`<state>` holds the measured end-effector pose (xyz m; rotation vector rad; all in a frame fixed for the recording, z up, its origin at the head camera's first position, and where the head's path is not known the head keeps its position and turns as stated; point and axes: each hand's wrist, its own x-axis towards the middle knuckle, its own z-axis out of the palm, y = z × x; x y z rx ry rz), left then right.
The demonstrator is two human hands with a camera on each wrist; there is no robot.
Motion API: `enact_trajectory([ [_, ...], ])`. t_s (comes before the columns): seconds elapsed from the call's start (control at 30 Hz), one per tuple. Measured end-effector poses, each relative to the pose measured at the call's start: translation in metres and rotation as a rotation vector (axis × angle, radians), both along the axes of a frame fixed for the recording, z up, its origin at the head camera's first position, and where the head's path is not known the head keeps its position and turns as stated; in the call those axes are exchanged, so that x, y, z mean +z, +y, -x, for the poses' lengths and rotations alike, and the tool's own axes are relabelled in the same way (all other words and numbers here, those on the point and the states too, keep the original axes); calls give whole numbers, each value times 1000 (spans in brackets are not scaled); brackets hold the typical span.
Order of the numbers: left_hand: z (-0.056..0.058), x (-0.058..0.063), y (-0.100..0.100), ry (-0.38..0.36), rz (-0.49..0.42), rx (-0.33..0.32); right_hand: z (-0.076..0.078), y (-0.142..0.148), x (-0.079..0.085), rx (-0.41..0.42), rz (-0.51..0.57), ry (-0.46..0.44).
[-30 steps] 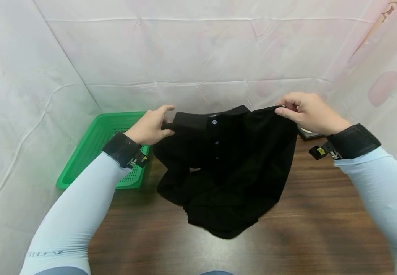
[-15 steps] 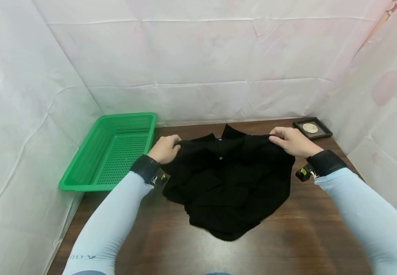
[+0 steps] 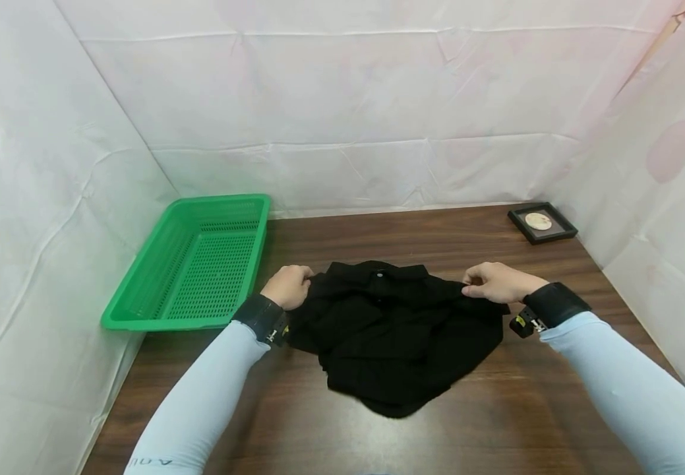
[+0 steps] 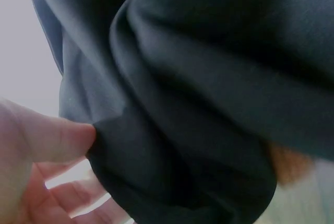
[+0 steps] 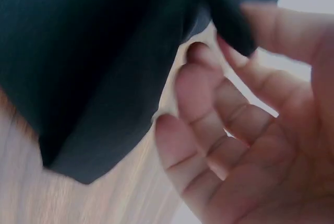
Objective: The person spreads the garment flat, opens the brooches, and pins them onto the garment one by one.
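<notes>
A black button-up shirt lies bunched low over the wooden table in the head view, its collar end away from me and a pale button near the top. On its left shoulder my left hand pinches the cloth; in the left wrist view the thumb presses the dark fabric with the other fingers partly behind it. My right hand holds the opposite shoulder. A fold of shirt sits between thumb and forefinger in the right wrist view, while the remaining fingers curve loosely below.
Left of the shirt stands a green plastic basket with slotted sides. A small black frame with a round cream disc lies at the table's back right. White sheeting walls the back and both sides of the table.
Both hands have come down and closer to me, lowering the shirt's shoulders toward the table. Its collar, raised earlier, now lies lower. The basket and the frame have come into fuller view.
</notes>
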<state>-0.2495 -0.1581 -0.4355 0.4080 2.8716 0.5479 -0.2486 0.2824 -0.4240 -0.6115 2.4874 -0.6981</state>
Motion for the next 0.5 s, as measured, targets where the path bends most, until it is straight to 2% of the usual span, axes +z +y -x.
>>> enact_trajectory([
  [0.1, 1, -6, 3, -13, 11, -4, 3, -8, -4, -3, 11, -53],
  [0.23, 4, -10, 9, -35, 0, -16, 10, -23, -12, -32, 87, -117],
  [0.5, 11, -13, 18, 2, -24, -45, 14, -46, -27, -77, 159, -207],
])
